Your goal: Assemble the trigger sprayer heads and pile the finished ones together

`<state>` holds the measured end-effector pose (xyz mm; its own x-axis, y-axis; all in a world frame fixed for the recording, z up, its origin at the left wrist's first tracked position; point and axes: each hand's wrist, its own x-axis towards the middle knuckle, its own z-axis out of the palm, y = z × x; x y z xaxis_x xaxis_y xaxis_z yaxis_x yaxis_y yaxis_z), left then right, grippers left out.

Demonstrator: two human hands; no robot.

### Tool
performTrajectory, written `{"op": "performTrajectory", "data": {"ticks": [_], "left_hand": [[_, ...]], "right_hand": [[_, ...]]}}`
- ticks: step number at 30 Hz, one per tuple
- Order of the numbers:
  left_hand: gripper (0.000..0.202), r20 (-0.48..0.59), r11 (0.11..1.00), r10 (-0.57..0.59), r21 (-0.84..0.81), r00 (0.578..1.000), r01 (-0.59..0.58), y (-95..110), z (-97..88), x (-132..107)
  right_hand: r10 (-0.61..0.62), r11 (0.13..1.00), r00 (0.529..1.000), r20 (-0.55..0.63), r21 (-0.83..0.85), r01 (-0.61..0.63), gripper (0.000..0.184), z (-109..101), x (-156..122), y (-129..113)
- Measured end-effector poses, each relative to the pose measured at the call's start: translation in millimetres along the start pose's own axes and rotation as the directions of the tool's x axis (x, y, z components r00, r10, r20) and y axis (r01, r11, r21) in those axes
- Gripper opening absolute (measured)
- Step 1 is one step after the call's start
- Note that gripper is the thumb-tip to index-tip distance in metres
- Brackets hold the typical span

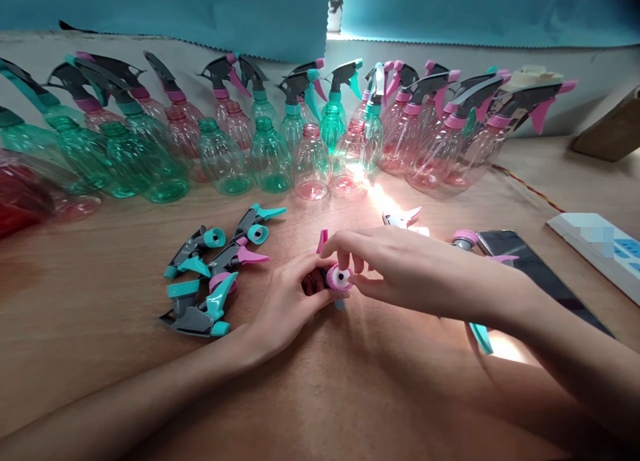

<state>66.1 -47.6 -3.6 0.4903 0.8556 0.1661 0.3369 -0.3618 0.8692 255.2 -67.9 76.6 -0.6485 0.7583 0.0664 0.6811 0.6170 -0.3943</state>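
Observation:
My left hand (290,297) is closed around a trigger spray head (340,278) with a pink collar and pink trigger. The collar's round opening faces up towards me, showing a white inside with a dark centre. Over it bends my right hand (375,261), its thumb and fingertips at the collar's edge. Part of the spray head's grey body is hidden by my fingers. To the left lie several loose spray heads, among them a turquoise-and-grey one (187,314) and a pink-and-grey one (230,257). Another pink-collared spray head (465,239) is partly hidden behind my right wrist.
Along the back stand several ribbed bottles, such as a green bottle (271,157) and a pink bottle (311,164) without heads; others wear spray heads. At right lie a dark phone (555,287) and a white power strip (600,247). A red-yellow cord (530,189) crosses the table.

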Motion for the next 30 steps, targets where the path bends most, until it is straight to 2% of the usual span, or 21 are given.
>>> {"op": "performTrajectory", "data": {"ticks": [7,17,22,27,30], "left_hand": [[0.021,0.021,0.998,-0.018,-0.064,1.000,0.019,-0.7,0.7,-1.3],[0.019,0.033,0.998,-0.043,-0.043,0.999,0.044,2.5,-0.3,0.0],[0.019,0.014,1.000,-0.023,-0.016,1.000,0.023,1.9,-0.9,-0.2],[0.018,0.026,1.000,0.006,-0.014,1.000,-0.006,-1.1,-0.9,0.2],[0.019,0.032,1.000,-0.010,-0.023,0.999,0.010,-0.2,-0.6,0.8]], "right_hand": [[0.014,0.998,1.000,-0.028,-0.059,-0.015,0.014,1.7,-0.7,2.4],[0.017,0.999,0.993,-0.120,-0.026,-0.020,0.039,10.7,-0.6,6.3],[0.071,0.997,0.988,-0.138,0.001,-0.071,0.035,11.4,0.3,1.4],[0.059,0.997,0.992,-0.113,0.061,-0.052,0.037,13.3,2.2,2.2],[0.060,0.997,0.992,-0.111,0.064,-0.053,0.029,11.6,2.2,4.3]]}}
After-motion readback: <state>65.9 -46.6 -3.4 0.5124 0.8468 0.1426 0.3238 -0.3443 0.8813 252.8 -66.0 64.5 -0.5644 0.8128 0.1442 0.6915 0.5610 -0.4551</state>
